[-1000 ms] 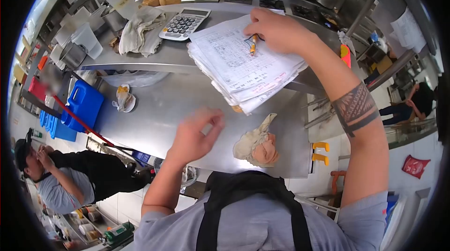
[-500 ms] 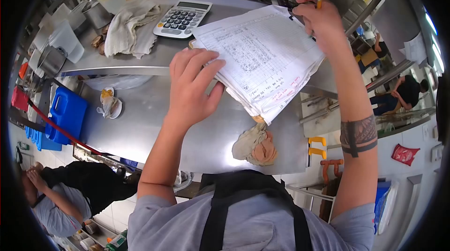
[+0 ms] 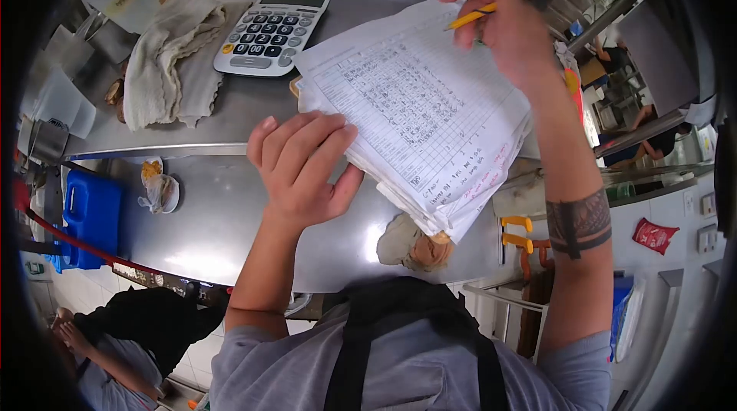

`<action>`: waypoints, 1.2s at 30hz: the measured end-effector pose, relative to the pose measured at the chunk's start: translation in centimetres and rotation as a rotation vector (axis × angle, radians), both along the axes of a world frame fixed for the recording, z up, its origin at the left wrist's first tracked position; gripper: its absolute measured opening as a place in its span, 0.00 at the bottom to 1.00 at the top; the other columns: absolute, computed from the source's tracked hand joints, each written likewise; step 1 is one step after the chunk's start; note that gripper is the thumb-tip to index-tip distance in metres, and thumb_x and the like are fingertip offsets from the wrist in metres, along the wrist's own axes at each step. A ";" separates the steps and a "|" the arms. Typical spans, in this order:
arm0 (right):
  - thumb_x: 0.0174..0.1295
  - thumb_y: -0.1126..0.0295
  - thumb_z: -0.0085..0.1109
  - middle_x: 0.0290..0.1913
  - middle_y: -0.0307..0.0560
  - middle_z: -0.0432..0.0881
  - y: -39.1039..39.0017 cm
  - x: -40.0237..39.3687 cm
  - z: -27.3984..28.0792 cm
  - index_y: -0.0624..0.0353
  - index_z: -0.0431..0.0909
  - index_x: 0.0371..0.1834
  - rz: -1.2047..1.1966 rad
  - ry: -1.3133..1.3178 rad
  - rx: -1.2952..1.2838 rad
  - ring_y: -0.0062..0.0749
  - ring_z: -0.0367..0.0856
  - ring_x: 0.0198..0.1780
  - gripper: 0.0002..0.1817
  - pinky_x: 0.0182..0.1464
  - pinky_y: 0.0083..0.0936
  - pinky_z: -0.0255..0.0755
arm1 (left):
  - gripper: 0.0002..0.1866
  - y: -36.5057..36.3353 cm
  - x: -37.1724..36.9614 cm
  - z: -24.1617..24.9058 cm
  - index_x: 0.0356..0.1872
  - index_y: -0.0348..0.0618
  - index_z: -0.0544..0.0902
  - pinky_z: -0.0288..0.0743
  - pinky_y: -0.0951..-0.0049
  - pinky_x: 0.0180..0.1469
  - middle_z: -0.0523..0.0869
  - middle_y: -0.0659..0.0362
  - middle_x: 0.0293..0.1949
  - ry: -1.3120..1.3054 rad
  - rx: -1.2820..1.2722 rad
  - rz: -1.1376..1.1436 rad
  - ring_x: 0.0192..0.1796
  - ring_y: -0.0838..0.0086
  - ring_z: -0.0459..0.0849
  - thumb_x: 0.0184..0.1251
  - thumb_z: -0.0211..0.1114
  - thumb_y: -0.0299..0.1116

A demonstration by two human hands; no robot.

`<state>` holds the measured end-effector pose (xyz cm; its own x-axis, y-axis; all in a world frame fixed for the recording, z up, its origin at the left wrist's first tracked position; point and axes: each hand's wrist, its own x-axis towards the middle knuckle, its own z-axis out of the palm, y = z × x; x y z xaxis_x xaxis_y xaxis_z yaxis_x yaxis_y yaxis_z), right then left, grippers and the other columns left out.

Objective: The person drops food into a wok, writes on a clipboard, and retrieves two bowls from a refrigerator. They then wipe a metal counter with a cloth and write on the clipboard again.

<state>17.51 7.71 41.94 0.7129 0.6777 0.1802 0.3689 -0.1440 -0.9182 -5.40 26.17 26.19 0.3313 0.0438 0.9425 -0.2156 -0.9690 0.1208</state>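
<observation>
A thick stack of papers (image 3: 399, 104) lies tilted on the steel counter, its top sheet a grid filled with handwritten figures, with notes in black and pink near the bottom. My left hand (image 3: 303, 165) rests with spread fingers at the stack's left edge, fingertips touching the paper. Above the upper right of the sheet, my right hand (image 3: 514, 34) grips a yellow pencil (image 3: 474, 15), its tip pointing down and left towards the grid. A white calculator (image 3: 272, 33) with dark keys sits just left of the papers. The clip at the top edge is hidden by my right hand.
A beige cloth (image 3: 173, 61) lies left of the calculator, beside clear plastic containers (image 3: 61, 104). On the lower steel surface are a crumpled cloth (image 3: 407, 242), a small plate of food (image 3: 165, 192) and a blue container (image 3: 90, 215). Another person (image 3: 130, 342) is at lower left.
My right hand has swung the pencil from upright to pointing down-left over the sheet. The clip's dark parts no longer show. My view has shifted, and the left hand stays at the paper edge.
</observation>
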 end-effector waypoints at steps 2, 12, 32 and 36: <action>0.87 0.47 0.28 0.40 0.47 0.87 2.1 -2.3 -1.2 0.64 0.86 0.48 -0.057 0.082 0.036 0.25 0.77 0.34 0.36 0.41 0.26 0.76 | 0.19 0.1 0.0 -0.3 0.48 0.53 0.91 0.59 0.59 0.74 0.91 0.66 0.51 0.005 0.004 0.008 0.55 0.71 0.86 0.53 0.73 0.40; 0.66 0.69 0.48 0.31 0.42 0.83 2.2 -2.1 -3.7 0.62 0.80 0.31 -0.047 -0.174 -0.097 0.20 0.72 0.26 0.12 0.29 0.21 0.68 | 0.16 0.1 0.3 -1.3 0.49 0.55 0.91 0.57 0.61 0.73 0.92 0.67 0.50 -0.030 0.002 0.025 0.55 0.74 0.86 0.60 0.72 0.44; 0.69 0.73 0.49 0.26 0.42 0.79 1.7 -1.0 -5.7 0.60 0.79 0.30 0.050 -0.556 -0.143 0.25 0.77 0.27 0.10 0.32 0.26 0.71 | 0.18 0.1 0.1 -1.8 0.51 0.52 0.90 0.58 0.60 0.74 0.92 0.64 0.51 0.006 0.041 0.041 0.56 0.70 0.85 0.65 0.68 0.48; 0.70 0.73 0.47 0.23 0.44 0.79 1.7 -2.3 -4.7 0.62 0.76 0.25 -0.031 -0.510 -0.172 0.28 0.79 0.29 0.14 0.34 0.30 0.74 | 0.18 0.0 0.1 -1.9 0.52 0.56 0.92 0.55 0.62 0.75 0.92 0.67 0.52 0.000 0.008 0.041 0.57 0.74 0.84 0.67 0.69 0.50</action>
